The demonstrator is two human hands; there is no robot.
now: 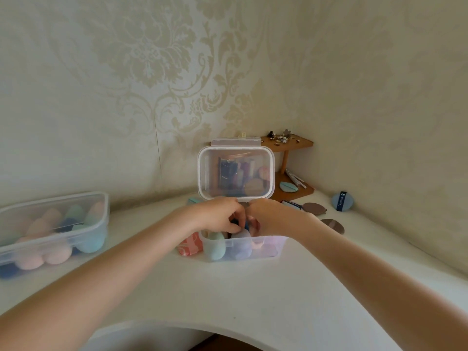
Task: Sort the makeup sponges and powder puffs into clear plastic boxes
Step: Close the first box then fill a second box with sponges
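Observation:
A small clear plastic box (pixel 268 245) stands mid-table with a teal sponge (pixel 214 245), a lilac sponge (pixel 240 247) and pink pieces inside. Both hands reach into its far side. My left hand (pixel 217 216) has its fingers curled around a dark blue sponge (pixel 236 222). My right hand (pixel 268 216) is bent down into the box; what its fingers touch is hidden. A larger clear box (pixel 102 214) at the left holds several pink, teal and dark blue sponges. Brown puffs (pixel 314 207) and a blue puff (pixel 342 201) lie at the right.
A clear lid (pixel 235 173) stands upright behind the small box. A wooden corner shelf (pixel 291 145) holds small trinkets, with a teal puff (pixel 288 186) on its lower level. A pink patterned packet (pixel 191 245) lies left of the small box. Wallpapered walls meet at the corner.

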